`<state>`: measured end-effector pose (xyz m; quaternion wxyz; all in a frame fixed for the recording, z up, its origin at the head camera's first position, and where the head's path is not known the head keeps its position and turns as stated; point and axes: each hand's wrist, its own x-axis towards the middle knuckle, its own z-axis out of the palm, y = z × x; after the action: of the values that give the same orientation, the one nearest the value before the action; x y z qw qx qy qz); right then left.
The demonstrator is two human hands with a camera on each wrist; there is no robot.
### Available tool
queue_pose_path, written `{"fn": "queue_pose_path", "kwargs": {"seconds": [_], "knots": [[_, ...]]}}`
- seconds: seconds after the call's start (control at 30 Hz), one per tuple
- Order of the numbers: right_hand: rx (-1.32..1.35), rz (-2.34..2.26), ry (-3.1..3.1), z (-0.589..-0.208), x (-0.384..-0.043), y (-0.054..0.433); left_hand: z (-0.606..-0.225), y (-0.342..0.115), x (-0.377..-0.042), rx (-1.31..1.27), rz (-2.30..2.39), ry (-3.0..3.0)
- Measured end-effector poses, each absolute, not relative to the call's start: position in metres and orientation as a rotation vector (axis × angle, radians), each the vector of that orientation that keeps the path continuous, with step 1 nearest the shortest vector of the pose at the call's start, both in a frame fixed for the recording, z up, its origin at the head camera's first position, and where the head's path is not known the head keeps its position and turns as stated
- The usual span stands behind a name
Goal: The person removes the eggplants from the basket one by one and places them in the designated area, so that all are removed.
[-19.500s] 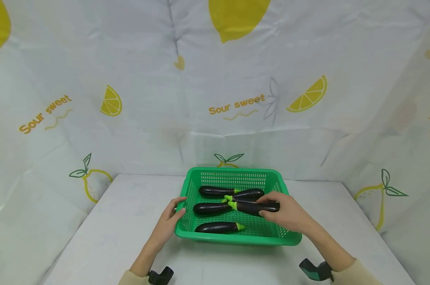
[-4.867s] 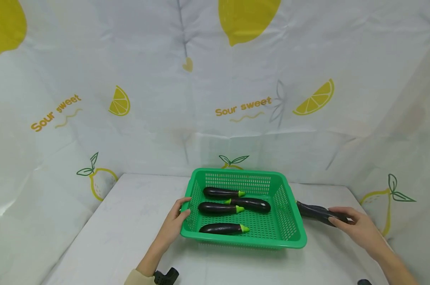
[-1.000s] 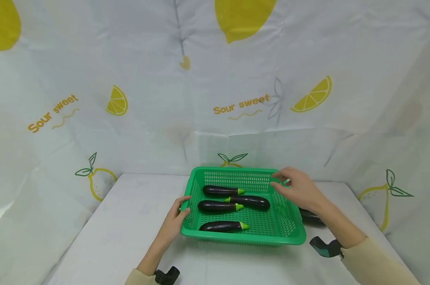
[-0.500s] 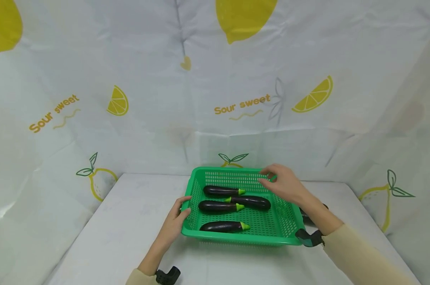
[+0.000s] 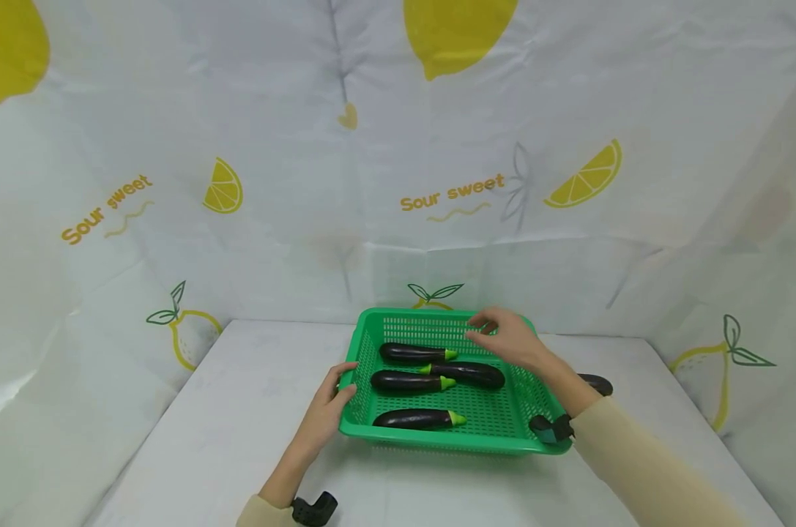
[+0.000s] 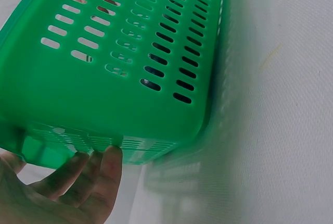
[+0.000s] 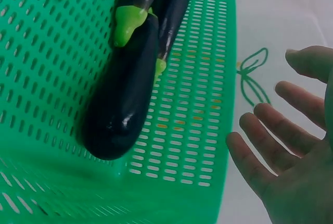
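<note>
A green plastic basket (image 5: 463,440) holds several dark purple eggplants with bright green stems. One eggplant (image 5: 414,354) lies toward its back wall, another (image 5: 466,374) at the middle right, and one (image 5: 419,419) along the front. My left hand (image 5: 325,410) grips the basket's left rim; in the left wrist view its fingers (image 6: 93,177) press the outer wall. Above the back right of the basket hovers my right hand (image 5: 506,338), holding nothing, its fingers spread apart in the right wrist view. Behind my right forearm, dark eggplant (image 5: 597,383) shows on the table, mostly hidden.
The white table (image 5: 253,388) extends to both sides of the basket. A white sheet (image 5: 292,241) with lemon prints stands close behind and on either side. Cameras are strapped to both wrists, the right one (image 5: 551,429) over the basket's front right corner.
Earlier my right hand held an eggplant in the basket, later dark eggplants on the table to the right. It has let go and moved left over the basket. My left hand stays on the rim.
</note>
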<state>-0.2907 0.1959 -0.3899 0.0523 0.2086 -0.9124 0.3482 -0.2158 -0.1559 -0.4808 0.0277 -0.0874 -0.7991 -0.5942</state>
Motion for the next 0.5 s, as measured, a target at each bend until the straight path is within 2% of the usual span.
{"fn": "queue_pose_path", "kwargs": {"seconds": [0.5], "knots": [[0.597, 1.207, -2.937, -0.417, -0.312, 0.191, -0.478, -0.156, -0.214, -0.278, -1.854, -2.453]]}}
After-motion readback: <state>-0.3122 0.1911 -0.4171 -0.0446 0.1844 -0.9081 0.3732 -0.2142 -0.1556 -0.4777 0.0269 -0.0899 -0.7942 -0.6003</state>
